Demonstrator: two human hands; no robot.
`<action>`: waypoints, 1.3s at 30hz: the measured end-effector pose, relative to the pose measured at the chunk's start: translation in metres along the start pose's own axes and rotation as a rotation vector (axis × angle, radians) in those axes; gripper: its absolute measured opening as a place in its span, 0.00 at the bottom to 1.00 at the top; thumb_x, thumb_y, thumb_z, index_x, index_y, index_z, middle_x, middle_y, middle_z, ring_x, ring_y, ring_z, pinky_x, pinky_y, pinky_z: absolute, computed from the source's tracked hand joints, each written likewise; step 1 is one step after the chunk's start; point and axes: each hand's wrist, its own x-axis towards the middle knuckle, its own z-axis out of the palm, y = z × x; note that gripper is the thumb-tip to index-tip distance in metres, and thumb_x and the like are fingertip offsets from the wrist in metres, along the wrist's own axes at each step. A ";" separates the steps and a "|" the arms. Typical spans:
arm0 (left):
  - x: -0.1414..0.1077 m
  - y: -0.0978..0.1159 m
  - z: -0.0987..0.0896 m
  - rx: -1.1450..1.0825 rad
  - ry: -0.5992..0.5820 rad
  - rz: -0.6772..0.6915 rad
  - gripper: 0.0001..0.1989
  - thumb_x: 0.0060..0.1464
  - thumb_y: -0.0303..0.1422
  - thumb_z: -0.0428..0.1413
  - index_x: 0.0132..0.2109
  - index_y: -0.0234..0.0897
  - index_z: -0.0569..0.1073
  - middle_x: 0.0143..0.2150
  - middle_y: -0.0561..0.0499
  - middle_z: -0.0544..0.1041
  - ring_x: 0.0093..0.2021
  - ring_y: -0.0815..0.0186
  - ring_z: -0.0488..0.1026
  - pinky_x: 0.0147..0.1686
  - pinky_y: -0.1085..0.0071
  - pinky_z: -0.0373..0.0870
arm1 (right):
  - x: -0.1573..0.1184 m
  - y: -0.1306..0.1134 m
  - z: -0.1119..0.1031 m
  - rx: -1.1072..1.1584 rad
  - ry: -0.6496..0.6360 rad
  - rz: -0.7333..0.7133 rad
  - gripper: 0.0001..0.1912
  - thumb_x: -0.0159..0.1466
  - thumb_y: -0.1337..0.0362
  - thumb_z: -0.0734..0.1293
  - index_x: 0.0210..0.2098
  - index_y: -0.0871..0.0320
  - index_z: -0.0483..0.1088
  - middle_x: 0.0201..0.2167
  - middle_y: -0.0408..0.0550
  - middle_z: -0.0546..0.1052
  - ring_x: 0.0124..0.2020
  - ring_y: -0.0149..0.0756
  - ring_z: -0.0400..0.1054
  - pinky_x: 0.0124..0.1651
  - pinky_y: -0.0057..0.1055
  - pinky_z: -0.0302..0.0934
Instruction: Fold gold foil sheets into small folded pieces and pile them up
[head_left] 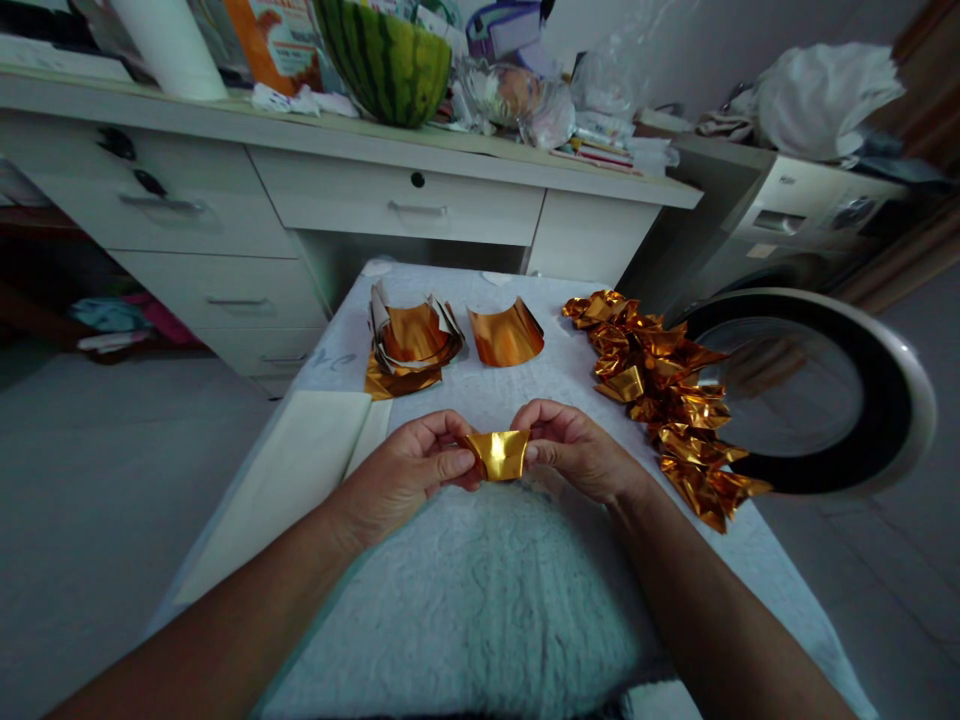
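Between my left hand [420,460] and right hand [581,455], I have a small gold paper [502,455] pinched at both ends. I judge this a shaping step; the next move calls for light, even fingertip pressure. Beyond lies one curled sheet [506,337]; rightward, a shiny heap [664,395].
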 end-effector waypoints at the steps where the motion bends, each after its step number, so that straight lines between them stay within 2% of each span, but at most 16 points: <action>1: 0.000 0.000 0.000 0.010 0.003 0.004 0.15 0.46 0.34 0.69 0.35 0.34 0.71 0.31 0.54 0.77 0.30 0.72 0.74 0.31 0.76 0.68 | 0.000 0.000 0.000 0.000 0.002 -0.005 0.13 0.56 0.62 0.76 0.36 0.57 0.71 0.29 0.41 0.73 0.27 0.27 0.65 0.30 0.24 0.59; 6: 0.000 0.000 -0.001 0.040 0.033 0.031 0.15 0.48 0.35 0.68 0.34 0.35 0.70 0.28 0.55 0.77 0.28 0.72 0.73 0.30 0.77 0.68 | 0.001 0.001 0.000 0.023 0.020 -0.059 0.12 0.56 0.62 0.77 0.32 0.58 0.70 0.28 0.41 0.73 0.27 0.27 0.66 0.29 0.24 0.60; 11: 0.001 0.001 -0.001 0.071 0.049 0.029 0.14 0.48 0.34 0.67 0.32 0.35 0.69 0.25 0.56 0.76 0.26 0.73 0.72 0.28 0.77 0.68 | -0.001 0.000 0.001 0.014 -0.018 -0.012 0.13 0.56 0.61 0.76 0.33 0.58 0.69 0.26 0.40 0.73 0.25 0.26 0.65 0.27 0.23 0.59; 15: 0.002 0.000 -0.001 0.022 0.073 0.042 0.14 0.46 0.33 0.69 0.34 0.35 0.71 0.28 0.56 0.76 0.25 0.73 0.73 0.28 0.77 0.68 | 0.000 -0.001 0.003 0.042 -0.008 -0.003 0.16 0.55 0.61 0.77 0.34 0.57 0.68 0.27 0.40 0.74 0.24 0.26 0.66 0.26 0.23 0.59; 20: 0.002 0.000 0.001 -0.040 0.090 0.033 0.15 0.46 0.36 0.69 0.35 0.34 0.73 0.28 0.54 0.77 0.27 0.71 0.73 0.28 0.76 0.70 | 0.000 -0.002 0.003 0.026 -0.007 -0.028 0.14 0.56 0.60 0.76 0.33 0.57 0.68 0.25 0.40 0.73 0.24 0.26 0.66 0.27 0.24 0.59; 30: 0.002 -0.003 -0.001 0.012 0.074 0.034 0.12 0.49 0.35 0.67 0.35 0.36 0.71 0.29 0.55 0.75 0.28 0.71 0.72 0.30 0.75 0.68 | 0.001 -0.002 0.003 -0.069 0.036 -0.044 0.12 0.58 0.60 0.75 0.32 0.58 0.68 0.26 0.40 0.72 0.24 0.26 0.64 0.27 0.23 0.58; 34: 0.000 0.001 -0.001 0.256 0.072 0.127 0.07 0.53 0.32 0.62 0.35 0.37 0.71 0.31 0.54 0.73 0.31 0.70 0.70 0.34 0.74 0.66 | 0.002 -0.003 0.004 -0.085 0.068 -0.083 0.12 0.57 0.59 0.75 0.33 0.57 0.69 0.32 0.42 0.71 0.29 0.27 0.64 0.31 0.25 0.60; 37: -0.003 0.006 0.001 0.665 0.105 0.320 0.02 0.55 0.29 0.58 0.34 0.37 0.72 0.36 0.52 0.71 0.37 0.67 0.70 0.39 0.71 0.67 | 0.001 -0.003 0.001 -0.114 0.114 -0.065 0.14 0.56 0.61 0.75 0.39 0.55 0.70 0.37 0.44 0.71 0.32 0.29 0.65 0.33 0.26 0.61; 39: -0.005 0.008 0.002 0.937 0.113 0.451 0.03 0.56 0.26 0.56 0.35 0.39 0.73 0.40 0.51 0.70 0.42 0.65 0.70 0.44 0.68 0.67 | 0.002 -0.002 0.000 -0.114 0.143 -0.045 0.19 0.57 0.61 0.74 0.46 0.52 0.68 0.36 0.44 0.71 0.31 0.30 0.65 0.32 0.26 0.61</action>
